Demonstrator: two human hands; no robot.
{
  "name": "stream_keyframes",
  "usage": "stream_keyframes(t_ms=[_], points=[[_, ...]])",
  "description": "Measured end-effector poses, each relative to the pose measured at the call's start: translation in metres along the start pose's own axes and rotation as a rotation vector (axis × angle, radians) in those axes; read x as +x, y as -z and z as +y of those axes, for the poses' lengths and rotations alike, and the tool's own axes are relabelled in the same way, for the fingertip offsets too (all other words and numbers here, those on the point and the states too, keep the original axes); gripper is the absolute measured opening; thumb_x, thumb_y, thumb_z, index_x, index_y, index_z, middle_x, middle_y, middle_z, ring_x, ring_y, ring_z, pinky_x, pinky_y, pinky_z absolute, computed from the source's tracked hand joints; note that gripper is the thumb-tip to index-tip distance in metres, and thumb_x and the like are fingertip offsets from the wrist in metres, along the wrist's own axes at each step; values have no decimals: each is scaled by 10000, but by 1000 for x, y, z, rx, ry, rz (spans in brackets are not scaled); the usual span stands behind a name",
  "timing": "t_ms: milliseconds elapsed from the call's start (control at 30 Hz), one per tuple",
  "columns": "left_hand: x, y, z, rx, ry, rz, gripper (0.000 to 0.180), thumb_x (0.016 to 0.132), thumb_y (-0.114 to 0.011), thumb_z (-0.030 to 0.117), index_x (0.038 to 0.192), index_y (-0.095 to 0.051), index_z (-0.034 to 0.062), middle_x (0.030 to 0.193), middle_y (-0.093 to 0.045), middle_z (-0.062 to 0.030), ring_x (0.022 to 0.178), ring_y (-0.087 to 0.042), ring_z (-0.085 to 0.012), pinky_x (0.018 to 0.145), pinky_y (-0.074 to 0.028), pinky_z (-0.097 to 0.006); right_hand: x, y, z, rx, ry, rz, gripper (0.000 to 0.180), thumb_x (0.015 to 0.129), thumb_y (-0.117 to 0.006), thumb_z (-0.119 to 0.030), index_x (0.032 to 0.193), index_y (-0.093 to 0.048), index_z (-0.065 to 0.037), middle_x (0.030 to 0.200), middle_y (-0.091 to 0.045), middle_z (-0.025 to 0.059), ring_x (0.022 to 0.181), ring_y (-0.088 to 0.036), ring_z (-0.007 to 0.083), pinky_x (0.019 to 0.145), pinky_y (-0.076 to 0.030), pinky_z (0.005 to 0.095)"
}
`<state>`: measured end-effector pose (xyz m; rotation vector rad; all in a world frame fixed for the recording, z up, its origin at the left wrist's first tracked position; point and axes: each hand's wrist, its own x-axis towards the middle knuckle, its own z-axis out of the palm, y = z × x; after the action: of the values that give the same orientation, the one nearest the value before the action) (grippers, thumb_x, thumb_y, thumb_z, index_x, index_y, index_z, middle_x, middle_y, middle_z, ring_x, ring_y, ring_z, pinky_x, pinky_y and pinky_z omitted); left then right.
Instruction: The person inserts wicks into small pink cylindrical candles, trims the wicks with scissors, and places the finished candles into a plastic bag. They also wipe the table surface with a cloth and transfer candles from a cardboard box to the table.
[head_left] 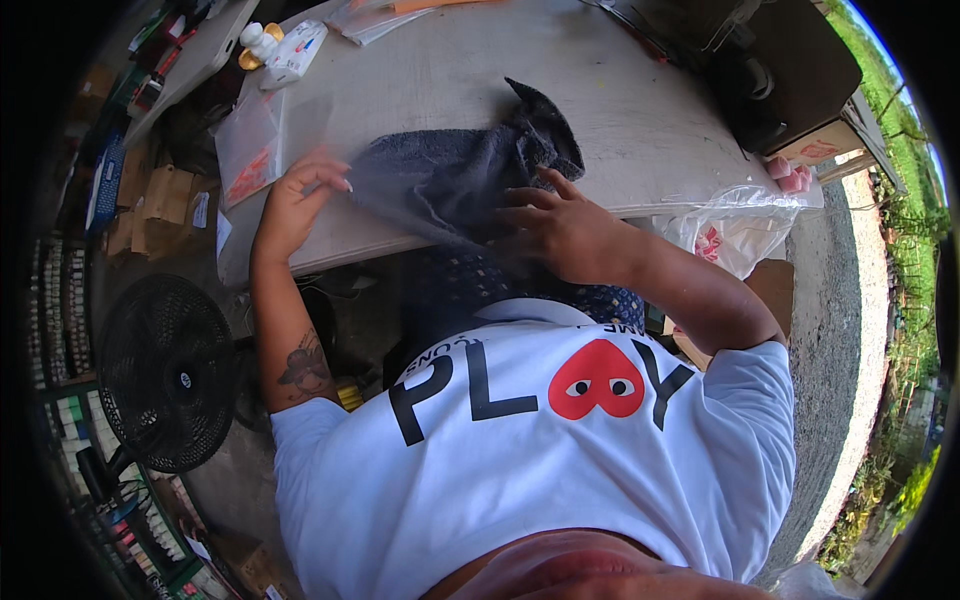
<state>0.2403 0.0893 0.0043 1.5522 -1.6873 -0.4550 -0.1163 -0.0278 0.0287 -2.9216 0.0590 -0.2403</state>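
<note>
A dark grey towel [440, 165] lies crumpled on the pale table, its right end bunched into a raised peak and its near edge smeared by motion. My left hand [300, 200] is at the towel's left end, above the table's near edge. Its fingers are loosely bent and apart, with no cloth visibly gripped. Over the bunched right part of the cloth, my right hand [570, 230] reaches in with its fingers spread and touching the fabric. Its lower fingers and thumb are blurred or hidden.
On the table [640, 120], a clear plastic bag [250, 145] and a white packet [293, 55] lie at left. A crinkled plastic bag [740, 230] hangs over the right edge, near a cardboard box [825, 143]. A black fan [165, 370] stands at left.
</note>
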Motion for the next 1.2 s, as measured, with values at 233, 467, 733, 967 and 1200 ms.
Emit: stream_keyframes(t_ms=[233,467,733,967,1200], points=[[-70,-12,10,46,8,162,130,783,-570,-92,787,-623,26,960,-652,-72,1049,-583,-224,1056,-351,-388,2,-29,-12,-83,11,83,333,766,-659,-132,1091,-677,-202,1276,-505,109,1264,-426,299,1079,-297,529],[-66,-1,2,-275,202,271,143,853,-527,-60,925,-620,20,895,-617,-64,986,-586,-224,908,-425,-327,29,7,5,476,-402,91,300,844,-645,-197,1128,-623,-104,1207,-567,97,1203,-485,287,1027,-365,449],[-38,4,-14,544,-7,477,327,976,-478,142,1286,-538,56,1285,-516,-134,1195,-480,-229,1009,-360,-341,133,-48,6,-63,277,-51,553,878,-519,-532,1400,-391,-402,1565,-169,5,1431,-147,339,1083,-168,645],[-34,-9,-49,-108,276,488,408,1023,-391,214,1395,-402,49,1406,-448,-149,1298,-411,-231,1061,-307,-324,194,-80,47,-98,68,22,438,955,-404,-242,1387,-455,-187,1493,-358,50,1381,-323,231,1132,-241,386],[-11,9,-46,258,261,390,502,943,-552,303,1360,-451,42,1408,-434,-167,1325,-385,-290,1082,-301,-373,73,-17,224,-26,-799,419,347,947,-442,-176,1253,-577,-80,1198,-602,185,1082,-583,345,919,-454,394]])
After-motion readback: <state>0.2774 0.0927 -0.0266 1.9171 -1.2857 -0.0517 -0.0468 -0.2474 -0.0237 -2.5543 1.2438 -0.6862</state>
